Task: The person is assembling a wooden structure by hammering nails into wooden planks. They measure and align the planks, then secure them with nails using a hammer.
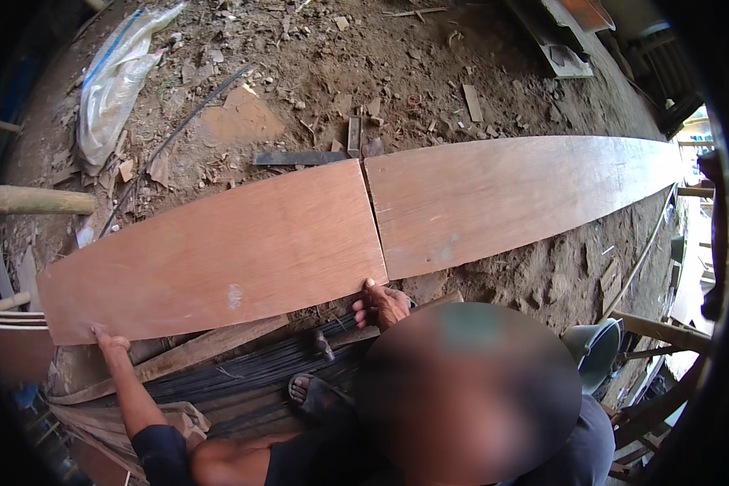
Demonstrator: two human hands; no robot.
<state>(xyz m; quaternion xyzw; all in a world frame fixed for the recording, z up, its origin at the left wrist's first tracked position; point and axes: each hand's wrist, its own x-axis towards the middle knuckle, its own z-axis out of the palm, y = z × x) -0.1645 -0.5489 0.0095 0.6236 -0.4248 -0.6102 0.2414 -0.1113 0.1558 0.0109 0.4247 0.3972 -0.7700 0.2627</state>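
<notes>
A long reddish plywood panel [194, 251] lies across the view, tapering toward its left end. My left hand [112, 340] grips its near edge close to that end, thumb on top and fingers underneath. Beside the panel's near right corner, my right hand [382, 306] holds the edge with its thumb on top and fingers curled below. A second plywood panel [510, 198] stretches away to the right, narrowing toward its far end. A thin dark gap separates the two panels' ends. A blurred patch hides my right forearm.
Beyond the panels lie a carpenter's square [296, 158], wood scraps and a plastic sack [117, 89] on bare dirt. A hammer [324, 347] rests nearer me, by my sandalled foot [304, 390]. A bucket [598, 352] stands right; a bamboo pole [32, 200] juts in left.
</notes>
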